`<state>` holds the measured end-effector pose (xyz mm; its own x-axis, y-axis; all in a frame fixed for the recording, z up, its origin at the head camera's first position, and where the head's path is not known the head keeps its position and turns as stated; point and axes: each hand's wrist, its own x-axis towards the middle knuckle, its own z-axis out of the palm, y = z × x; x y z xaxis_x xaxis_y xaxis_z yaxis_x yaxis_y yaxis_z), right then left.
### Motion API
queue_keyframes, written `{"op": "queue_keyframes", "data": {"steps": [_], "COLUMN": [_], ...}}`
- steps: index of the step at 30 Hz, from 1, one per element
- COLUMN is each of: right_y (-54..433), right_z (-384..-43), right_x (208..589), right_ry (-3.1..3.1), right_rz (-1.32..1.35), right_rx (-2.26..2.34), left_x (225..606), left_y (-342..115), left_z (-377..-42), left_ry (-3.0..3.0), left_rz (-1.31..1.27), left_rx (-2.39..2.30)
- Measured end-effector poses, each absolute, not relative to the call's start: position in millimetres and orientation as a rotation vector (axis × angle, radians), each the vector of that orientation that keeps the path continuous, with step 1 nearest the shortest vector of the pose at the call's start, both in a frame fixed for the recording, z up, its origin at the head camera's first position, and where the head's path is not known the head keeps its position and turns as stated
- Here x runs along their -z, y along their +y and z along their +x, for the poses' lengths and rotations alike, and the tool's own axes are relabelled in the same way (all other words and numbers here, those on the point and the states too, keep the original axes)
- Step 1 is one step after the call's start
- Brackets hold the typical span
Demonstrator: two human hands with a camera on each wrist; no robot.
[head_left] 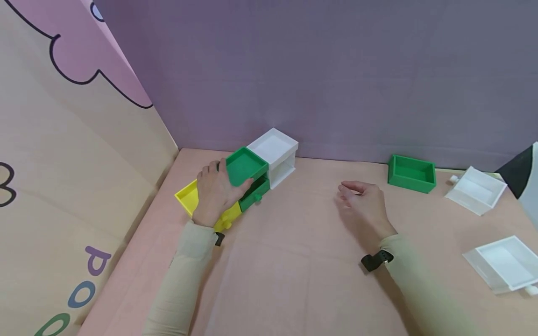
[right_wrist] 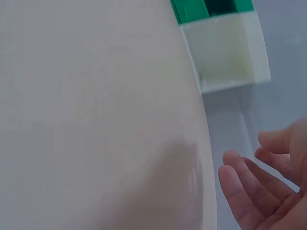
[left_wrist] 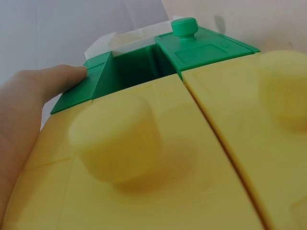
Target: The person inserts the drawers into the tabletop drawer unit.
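A row of small joined drawer cabinets stands on the table at the left: a yellow cabinet [left_wrist: 201,191], a green cabinet [head_left: 245,165] and a white cabinet [head_left: 273,147]. My left hand [head_left: 216,193] lies across the yellow and green tops, its thumb on the green front edge and its fingertips at the back edge. The green cabinet has a vacant upper slot [left_wrist: 139,67] and a knobbed lower drawer [left_wrist: 206,50]. Both yellow drawers are in place. No drawer shows in the white cabinet. My right hand [head_left: 365,203] hovers over the table, holding nothing, fingers loosely bent.
A loose green drawer [head_left: 412,175] sits at the back right. Two white drawers with knobs, one behind [head_left: 477,190] and one nearer [head_left: 508,263], lie at the right edge. A purple-grey wall [head_left: 336,79] rises behind the table, and a printed panel [head_left: 84,154] stands at the left.
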<state>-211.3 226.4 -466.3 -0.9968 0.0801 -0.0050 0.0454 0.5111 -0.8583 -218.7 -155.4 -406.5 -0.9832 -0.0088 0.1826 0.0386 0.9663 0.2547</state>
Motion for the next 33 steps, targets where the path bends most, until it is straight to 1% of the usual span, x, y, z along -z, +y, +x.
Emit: {"op": "queue_keyframes", "data": {"steps": [7, 17, 23, 33], "right_y": [264, 311, 323, 328], "right_z": [-223, -238, -242, -243], "right_x": [465, 471, 469, 476], "right_ry": [-2.6, -2.666, -2.574, -2.768], "right_rz": [-0.213, -0.281, -0.297, -0.343], "right_rx": [-1.369, -1.006, -0.915, -0.844], "left_x": [408, 407, 407, 408], "left_y": [-156, -156, -156, -156], "left_z": [-220, -219, -220, -220], "left_ry": [-2.931, -2.938, -2.938, -2.935], "left_rz": [-0.024, -0.022, -0.021, -0.026], "left_rx": [0.392, 0.368, 0.372, 0.368]}}
